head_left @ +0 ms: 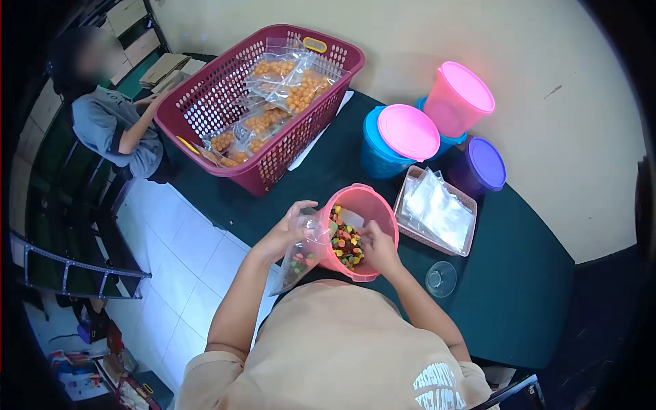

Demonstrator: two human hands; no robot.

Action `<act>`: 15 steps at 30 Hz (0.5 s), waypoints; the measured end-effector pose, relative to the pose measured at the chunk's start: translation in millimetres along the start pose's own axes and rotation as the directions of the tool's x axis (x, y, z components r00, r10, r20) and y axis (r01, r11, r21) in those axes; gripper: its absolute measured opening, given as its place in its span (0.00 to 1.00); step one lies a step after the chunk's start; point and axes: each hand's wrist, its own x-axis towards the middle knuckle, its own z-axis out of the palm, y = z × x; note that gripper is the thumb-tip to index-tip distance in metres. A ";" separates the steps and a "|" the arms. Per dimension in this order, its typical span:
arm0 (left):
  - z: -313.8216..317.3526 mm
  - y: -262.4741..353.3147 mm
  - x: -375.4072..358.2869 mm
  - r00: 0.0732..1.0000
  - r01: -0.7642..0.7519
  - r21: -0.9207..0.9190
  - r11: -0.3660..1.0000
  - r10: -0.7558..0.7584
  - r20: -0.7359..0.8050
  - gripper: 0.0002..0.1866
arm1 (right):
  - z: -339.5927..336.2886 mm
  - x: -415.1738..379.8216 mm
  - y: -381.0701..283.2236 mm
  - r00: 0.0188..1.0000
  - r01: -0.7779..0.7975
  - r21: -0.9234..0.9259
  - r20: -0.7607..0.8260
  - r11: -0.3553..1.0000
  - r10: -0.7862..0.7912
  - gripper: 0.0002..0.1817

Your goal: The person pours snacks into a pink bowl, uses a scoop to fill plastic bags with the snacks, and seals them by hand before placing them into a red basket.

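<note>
My left hand [281, 236] grips the top of a clear plastic bag [295, 268], which hangs at the left side of a pink bucket. A few colourful pieces lie in the bag's lower part. The pink bucket [380, 202] stands at the table edge, close against my body. Inside it are many small sweets [346, 240] in red, green, yellow and dark brown. My right hand [380, 251] reaches over the bucket's right rim, its fingers curled down at the sweets. What those fingers hold is hidden. A whitish, translucent piece [352, 219] shows beside them.
A maroon basket [287, 162] holds several bags of orange balls. Lidded tubs, blue-and-pink [408, 133], pink [465, 92] and purple [486, 164], stand by the wall. Right of the bucket are a tray of clear bags [441, 212] and a clear cup [441, 279]. Another person [119, 126] stands left.
</note>
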 end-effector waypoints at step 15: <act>-13.6 -14.8 9.1 0.997 -0.061 -0.082 0.995 0.065 0.042 0.42 | -37.8 -8.0 -7.7 0.998 0.045 -0.314 0.059 0.948 -0.028 0.09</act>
